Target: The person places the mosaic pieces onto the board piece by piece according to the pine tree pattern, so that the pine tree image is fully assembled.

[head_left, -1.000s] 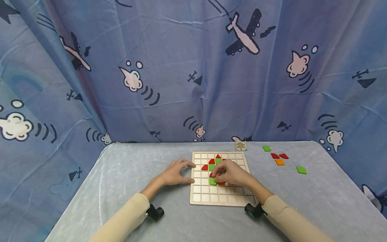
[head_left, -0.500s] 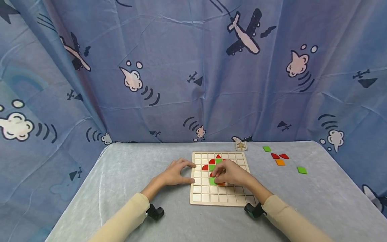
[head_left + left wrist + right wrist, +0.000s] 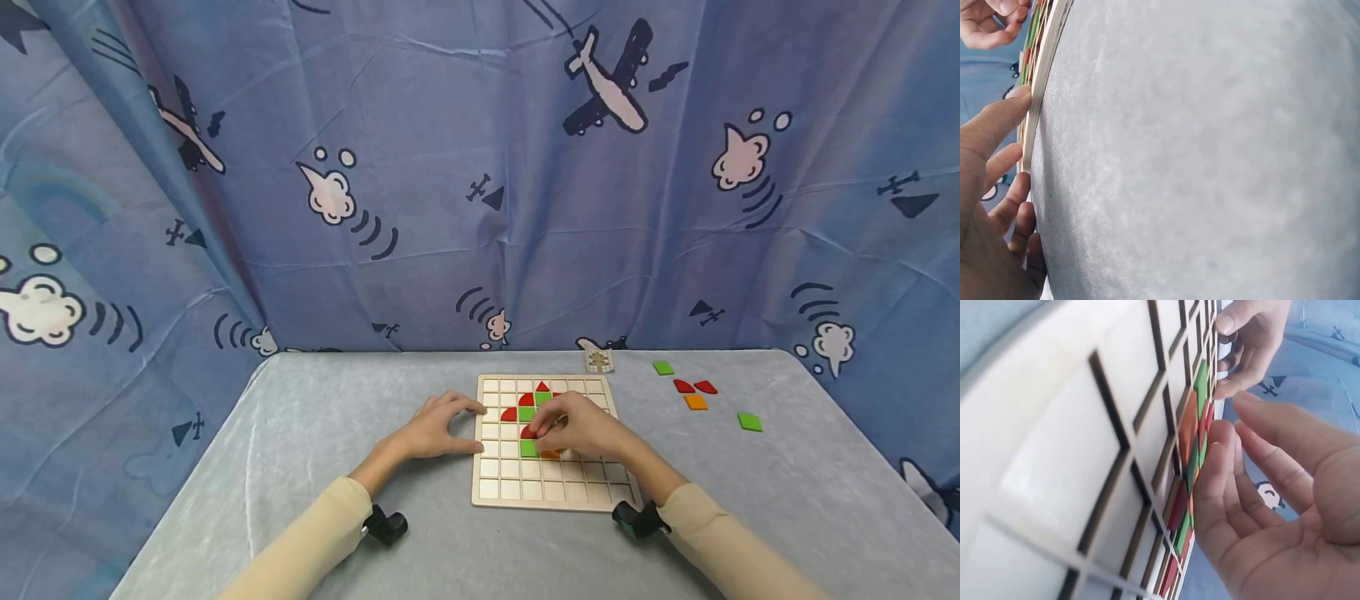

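Observation:
A wooden grid board [image 3: 517, 492] lies on the table, with red, green and orange tiles in its middle cells. My left hand [image 3: 435, 432] rests at the board's left edge, thumb and forefinger spread apart and touching it. Over the board's middle is my right hand [image 3: 583, 427], its fingertips close to a red quarter-round tile [image 3: 527, 432] and a green square tile [image 3: 528, 448]. In the right wrist view the thumb and fingers stand apart, with no tile visible between them, beside an orange tile [image 3: 1188, 428]. The right hand hides part of the pattern.
Right of the board lie loose tiles: a green square [image 3: 663, 367], another green square [image 3: 749, 422], two red ones [image 3: 683, 386] and an orange square [image 3: 696, 402]. A small pattern card [image 3: 599, 361] sits behind the board. A blue curtain [image 3: 420, 208] hangs at the table's back edge.
My right hand has shifted slightly right and its fingertips have drawn back a little from the green square tile. The left hand and the board have stayed put.

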Demonstrator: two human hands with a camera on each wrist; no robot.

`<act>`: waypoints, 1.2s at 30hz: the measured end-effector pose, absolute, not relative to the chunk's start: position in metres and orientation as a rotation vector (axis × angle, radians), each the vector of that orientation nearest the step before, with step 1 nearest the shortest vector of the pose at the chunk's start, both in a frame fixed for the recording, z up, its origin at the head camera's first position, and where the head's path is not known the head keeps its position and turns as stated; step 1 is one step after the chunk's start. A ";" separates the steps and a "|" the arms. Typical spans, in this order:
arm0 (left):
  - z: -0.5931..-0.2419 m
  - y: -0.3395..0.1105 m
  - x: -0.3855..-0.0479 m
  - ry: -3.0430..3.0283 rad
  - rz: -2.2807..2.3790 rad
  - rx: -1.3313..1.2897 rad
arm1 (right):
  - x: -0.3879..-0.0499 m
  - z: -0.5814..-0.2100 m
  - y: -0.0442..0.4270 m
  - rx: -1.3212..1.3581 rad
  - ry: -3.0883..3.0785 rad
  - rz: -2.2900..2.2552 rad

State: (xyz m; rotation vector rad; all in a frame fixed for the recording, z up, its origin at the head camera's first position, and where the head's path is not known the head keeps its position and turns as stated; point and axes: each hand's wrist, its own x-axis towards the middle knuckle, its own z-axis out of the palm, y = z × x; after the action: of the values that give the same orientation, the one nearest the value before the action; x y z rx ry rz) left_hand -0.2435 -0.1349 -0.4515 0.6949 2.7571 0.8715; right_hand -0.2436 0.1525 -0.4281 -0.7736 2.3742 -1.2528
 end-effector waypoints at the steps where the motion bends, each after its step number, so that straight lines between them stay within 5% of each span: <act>1: -0.451 -0.135 -0.244 2.758 0.872 0.697 | -0.243 -0.427 0.155 -0.787 2.372 -1.260; 12: -0.452 -0.135 -0.244 2.767 0.863 0.695 | -0.242 -0.425 0.190 -0.814 2.349 -1.294; 36: -0.451 -0.135 -0.243 2.754 0.869 0.687 | -0.231 -0.428 0.318 -0.381 2.564 -1.296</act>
State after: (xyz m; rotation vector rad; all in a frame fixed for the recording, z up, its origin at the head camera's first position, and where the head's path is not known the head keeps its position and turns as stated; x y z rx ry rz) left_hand -0.2432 -0.1352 -0.4514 0.6874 2.7542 0.8688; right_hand -0.2307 0.3178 -0.4282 -0.3813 2.5640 -1.2958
